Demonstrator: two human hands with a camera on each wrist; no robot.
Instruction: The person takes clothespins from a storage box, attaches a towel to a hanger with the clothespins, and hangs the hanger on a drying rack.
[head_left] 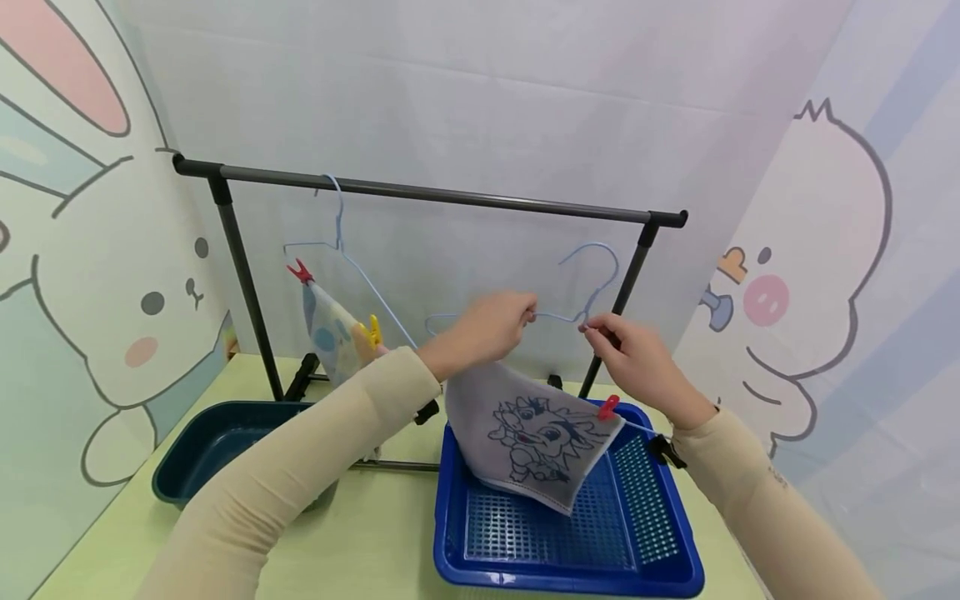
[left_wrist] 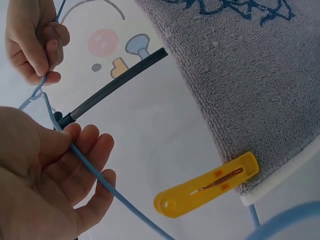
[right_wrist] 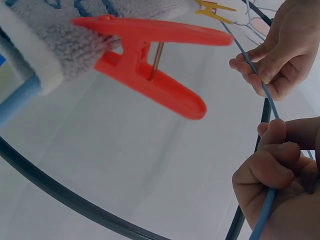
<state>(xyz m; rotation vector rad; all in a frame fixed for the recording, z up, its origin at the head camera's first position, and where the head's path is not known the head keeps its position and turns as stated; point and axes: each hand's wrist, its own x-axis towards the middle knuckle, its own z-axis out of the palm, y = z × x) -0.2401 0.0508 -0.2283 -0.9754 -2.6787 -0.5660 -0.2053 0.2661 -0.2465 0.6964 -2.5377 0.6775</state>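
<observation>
A blue wire hanger [head_left: 600,287] is held between both hands, its hook pointing up, in front of the rack's right part. My left hand [head_left: 495,325] pinches its wire left of the hook; in the left wrist view the thumb and fingers [left_wrist: 102,150] close on it. My right hand [head_left: 633,354] grips the wire at the other side, just under the hook. From the hanger's lower wire hangs a small grey towel [head_left: 480,433] with a dark blue cartoon drawing. A red clothespin [right_wrist: 150,65] clips one corner, a yellow clothespin [left_wrist: 210,185] the other.
A black clothes rack [head_left: 450,197] spans the back. On its left hangs another blue hanger [head_left: 367,283] with a patterned cloth [head_left: 324,337], clipped by red and yellow pins. A blue basket [head_left: 525,575] stands below the towel, a dark green basin [head_left: 217,429] at left.
</observation>
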